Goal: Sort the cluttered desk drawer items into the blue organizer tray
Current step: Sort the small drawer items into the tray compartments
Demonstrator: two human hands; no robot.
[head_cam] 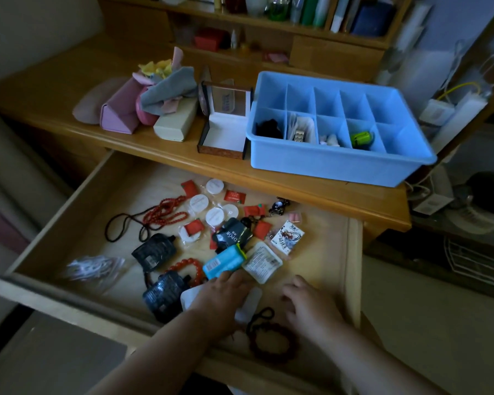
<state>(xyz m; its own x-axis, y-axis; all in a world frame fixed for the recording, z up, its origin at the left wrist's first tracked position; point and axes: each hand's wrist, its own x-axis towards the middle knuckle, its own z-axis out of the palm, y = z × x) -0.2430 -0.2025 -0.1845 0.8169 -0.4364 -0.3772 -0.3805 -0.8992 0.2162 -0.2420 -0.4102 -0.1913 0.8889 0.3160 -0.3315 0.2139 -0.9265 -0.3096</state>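
Note:
The open wooden drawer (77,212) holds a scatter of small things: red sachets, white round pads, black pouches, red bead strings (166,213) and a blue packet (223,262). My left hand (226,292) lies flat near the drawer's front, fingers touching the blue packet and covering a white object (250,305). My right hand (308,303) hovers to the right with loosely bent fingers, holding nothing. A dark bead bracelet (274,340) lies between my wrists. The blue organizer tray (337,163) stands on the desktop at the right; its front compartments hold a black item, packets, white bits and a green object (361,138).
On the desktop left of the tray stand an open small box (223,138), a cream case (174,124), a pink case (120,109) and crumpled cloths. Shelves with bottles and books rise behind. Cables and a power strip hang at the far right.

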